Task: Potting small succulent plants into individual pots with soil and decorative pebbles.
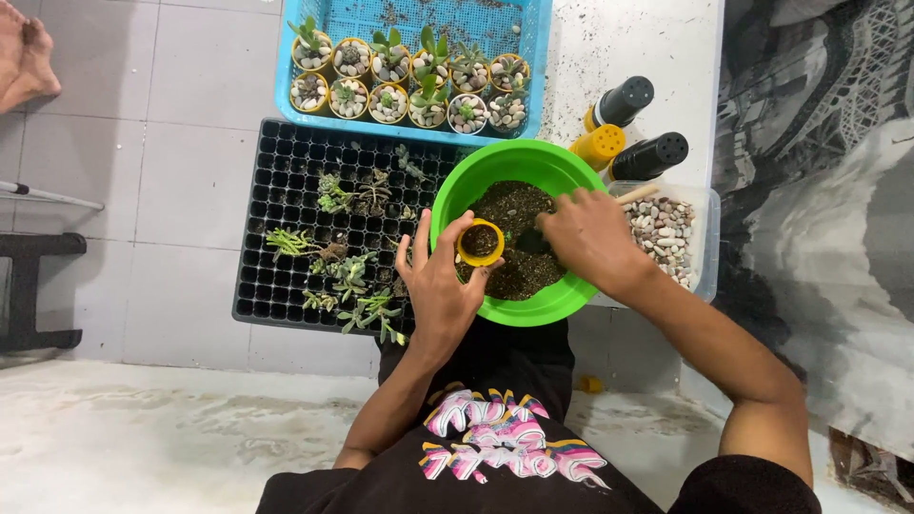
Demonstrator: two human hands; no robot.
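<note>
Even, soft daylight falls on my grip; nothing near it is dim. My hands throw only faint shadows into the green bowl. The pale floor below my elbows is bright, almost washed out. Focus is sharp around my grip; the wide lens bends the edges, and my shirt looks stretched.

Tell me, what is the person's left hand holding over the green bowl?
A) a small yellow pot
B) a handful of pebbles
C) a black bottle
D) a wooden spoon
A: the left hand grips a small yellow pot with soil in it, over the rim of the green bowl, while the right hand reaches into the soil.
</note>
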